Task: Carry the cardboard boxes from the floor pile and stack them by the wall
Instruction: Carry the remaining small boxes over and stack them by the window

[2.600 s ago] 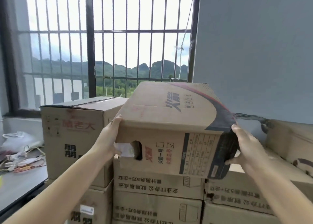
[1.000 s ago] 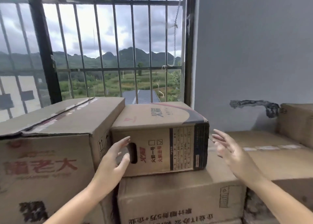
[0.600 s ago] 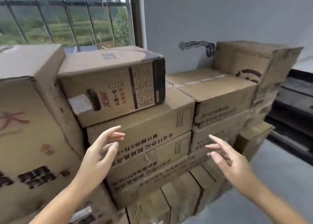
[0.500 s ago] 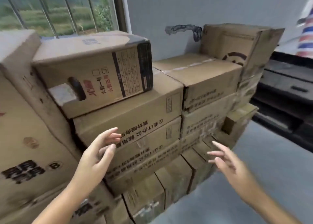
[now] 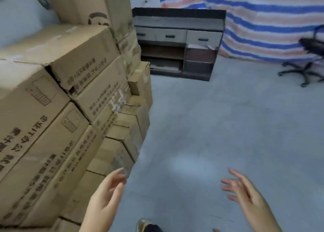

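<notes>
Grey floor [image 5: 219, 126], stacked boxes [image 5: 61, 91] left, lengthwise

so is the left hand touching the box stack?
Cannot tell. In the head view the left hand overlaps the box stack's lower edge with fingers spread, gripping nothing; blur hides any gap.

To your left the stacked cardboard boxes [image 5: 57, 95] wall you in; ahead lies bare concrete floor [image 5: 219, 126], until the drawer cabinet [image 5: 178, 42] and office chair [image 5: 305, 63].
</notes>
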The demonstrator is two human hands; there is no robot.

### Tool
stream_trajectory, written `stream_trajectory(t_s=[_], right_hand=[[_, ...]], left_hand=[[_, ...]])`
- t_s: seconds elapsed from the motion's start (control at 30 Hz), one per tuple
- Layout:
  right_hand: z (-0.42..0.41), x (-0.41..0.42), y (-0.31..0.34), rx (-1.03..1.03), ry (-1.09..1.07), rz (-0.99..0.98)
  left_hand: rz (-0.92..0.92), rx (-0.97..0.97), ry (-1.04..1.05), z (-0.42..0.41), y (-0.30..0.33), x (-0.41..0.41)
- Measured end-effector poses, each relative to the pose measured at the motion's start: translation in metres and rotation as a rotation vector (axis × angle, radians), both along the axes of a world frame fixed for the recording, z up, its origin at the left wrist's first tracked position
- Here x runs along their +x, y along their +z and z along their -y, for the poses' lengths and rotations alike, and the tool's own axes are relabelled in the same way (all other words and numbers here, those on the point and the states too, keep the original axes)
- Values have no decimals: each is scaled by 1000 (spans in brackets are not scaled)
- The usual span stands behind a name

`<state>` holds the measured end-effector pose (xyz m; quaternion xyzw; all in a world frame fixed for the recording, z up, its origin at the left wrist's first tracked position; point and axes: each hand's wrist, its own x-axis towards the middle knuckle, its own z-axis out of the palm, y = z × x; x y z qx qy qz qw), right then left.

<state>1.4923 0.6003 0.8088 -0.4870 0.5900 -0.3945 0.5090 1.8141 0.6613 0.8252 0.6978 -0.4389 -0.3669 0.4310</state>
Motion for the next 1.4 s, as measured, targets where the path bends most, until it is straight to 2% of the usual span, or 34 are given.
stream_trajectory(t_s=[0.1, 0.23, 0.37, 0.53, 0.63, 0.8, 0.93, 1.23, 1.4], right_hand=[[-45, -65, 6, 19, -119, -80], [-107, -141, 17, 58, -289, -162], [-172, -212, 19, 117, -516, -138], [-239, -263, 13, 151, -887, -79], [-258, -278, 9, 189, -1022, -39], [-273, -312, 5, 247, -1235, 132], [-271, -368, -7, 208, -1389, 173], [-235, -526, 3, 148, -1497, 27], [-251, -594, -4, 119, -1647, 110]], left_hand=[[20, -2, -210, 16, -6, -62], [-128, -26, -311, 24, -11, -149], [-215, 14, -469, 20, -18, -237], [-141, 77, -778, 25, -10, -326], [-119, 90, -889, 38, -5, -375], [-73, 114, -1061, 57, -5, -473], [-77, 127, -1178, 70, -15, -561], [-61, 159, -1348, 122, -9, -749], [-47, 201, -1470, 118, -4, -860]])
